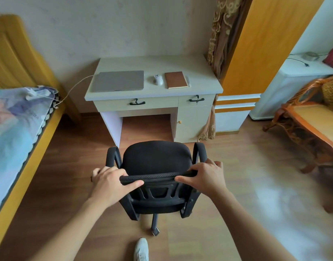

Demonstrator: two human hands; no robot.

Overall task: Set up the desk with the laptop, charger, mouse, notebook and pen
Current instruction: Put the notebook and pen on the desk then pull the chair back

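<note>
Fingers (122,171) of both hands clamp the chair's backrest (152,178); pen perhaps hidden beside notebook (176,80).

Both hands gripping black chair (156,159) backrest, facing desk (199,87)

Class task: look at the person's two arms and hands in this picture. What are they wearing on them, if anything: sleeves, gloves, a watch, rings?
Both forearms are bare as far as the picture shows, with no sleeves in sight. The left hand and the right hand wear no gloves. No watch, bracelet or ring shows on either wrist or on the visible fingers.
</note>
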